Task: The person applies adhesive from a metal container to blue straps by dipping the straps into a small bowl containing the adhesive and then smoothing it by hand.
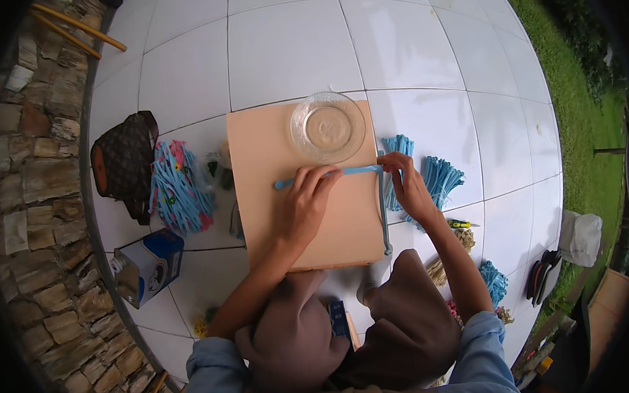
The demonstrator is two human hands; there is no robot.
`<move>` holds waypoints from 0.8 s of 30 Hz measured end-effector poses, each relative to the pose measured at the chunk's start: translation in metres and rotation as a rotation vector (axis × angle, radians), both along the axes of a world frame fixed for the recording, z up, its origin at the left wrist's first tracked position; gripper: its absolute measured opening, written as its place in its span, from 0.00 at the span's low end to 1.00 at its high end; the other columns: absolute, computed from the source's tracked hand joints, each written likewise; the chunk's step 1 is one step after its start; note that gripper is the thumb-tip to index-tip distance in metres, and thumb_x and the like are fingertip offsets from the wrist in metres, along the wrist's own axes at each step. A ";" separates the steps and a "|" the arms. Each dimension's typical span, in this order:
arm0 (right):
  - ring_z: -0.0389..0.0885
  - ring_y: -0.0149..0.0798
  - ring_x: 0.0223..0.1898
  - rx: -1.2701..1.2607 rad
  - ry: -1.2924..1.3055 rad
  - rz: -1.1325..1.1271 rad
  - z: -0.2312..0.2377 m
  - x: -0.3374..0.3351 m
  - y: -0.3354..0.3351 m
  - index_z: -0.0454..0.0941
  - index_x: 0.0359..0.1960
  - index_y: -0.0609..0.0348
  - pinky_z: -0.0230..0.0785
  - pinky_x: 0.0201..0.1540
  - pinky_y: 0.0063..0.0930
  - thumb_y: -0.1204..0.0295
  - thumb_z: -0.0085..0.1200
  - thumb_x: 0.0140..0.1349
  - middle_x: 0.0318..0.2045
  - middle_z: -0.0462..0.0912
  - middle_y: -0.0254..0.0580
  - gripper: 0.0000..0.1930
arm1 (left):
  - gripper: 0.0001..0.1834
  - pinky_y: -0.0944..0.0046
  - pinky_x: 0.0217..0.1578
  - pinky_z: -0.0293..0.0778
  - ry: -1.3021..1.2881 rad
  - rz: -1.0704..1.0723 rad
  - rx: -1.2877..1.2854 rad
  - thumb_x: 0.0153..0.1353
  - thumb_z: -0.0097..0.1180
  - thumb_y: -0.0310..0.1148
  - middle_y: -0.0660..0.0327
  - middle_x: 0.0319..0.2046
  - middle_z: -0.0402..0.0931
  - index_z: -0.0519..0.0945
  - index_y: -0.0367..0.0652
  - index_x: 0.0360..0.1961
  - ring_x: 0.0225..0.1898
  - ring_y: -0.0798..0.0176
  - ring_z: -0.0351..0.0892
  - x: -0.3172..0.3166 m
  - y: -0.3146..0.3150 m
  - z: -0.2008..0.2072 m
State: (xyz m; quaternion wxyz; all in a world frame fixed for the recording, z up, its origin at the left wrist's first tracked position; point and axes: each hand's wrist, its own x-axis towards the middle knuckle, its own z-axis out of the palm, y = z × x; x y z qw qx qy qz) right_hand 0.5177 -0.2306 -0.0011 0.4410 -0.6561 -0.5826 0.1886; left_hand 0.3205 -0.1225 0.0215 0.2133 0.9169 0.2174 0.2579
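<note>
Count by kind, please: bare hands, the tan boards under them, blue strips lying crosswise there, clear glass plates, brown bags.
Bare hands, left and right: 2
Flat tan rectangular board: 1
Flat blue strip lying crosswise: 1
Round clear glass plate: 1
Dark brown bag: 1
Total: 6

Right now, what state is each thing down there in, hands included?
Left hand, fingers over the blue strip
Right hand, grip closed at the strip's end
Blue strip, nearly straight between the hands
Cardboard sheet, flat
Glass plate, flat at the cardboard's far edge
Blue strip bundles, gathered
Tin, apparently upright
Brown bag, closure unclear
</note>
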 end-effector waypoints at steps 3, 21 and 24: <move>0.74 0.42 0.35 -0.162 -0.011 -0.049 0.007 -0.005 -0.001 0.63 0.42 0.64 0.69 0.39 0.31 0.87 0.50 0.51 0.40 0.74 0.46 0.17 | 0.20 0.62 0.40 0.72 -0.047 0.071 -0.061 0.45 0.51 0.16 0.61 0.37 0.73 0.74 0.39 0.43 0.40 0.57 0.70 0.003 -0.006 0.001; 0.76 0.45 0.34 0.106 -0.258 0.032 0.240 -0.051 -0.086 0.60 0.48 0.62 0.70 0.37 0.34 0.85 0.45 0.56 0.31 0.73 0.46 0.18 | 0.08 0.60 0.49 0.71 -0.116 -0.242 -0.576 0.59 0.47 0.22 0.57 0.40 0.73 0.68 0.40 0.40 0.47 0.61 0.73 -0.034 -0.003 0.158; 0.76 0.46 0.33 0.029 -0.145 0.049 0.206 -0.062 -0.092 0.59 0.49 0.62 0.70 0.37 0.34 0.86 0.44 0.55 0.30 0.73 0.47 0.19 | 0.14 0.53 0.51 0.67 0.079 -0.203 -0.350 0.57 0.49 0.24 0.56 0.42 0.73 0.68 0.43 0.46 0.51 0.57 0.70 -0.037 -0.007 0.085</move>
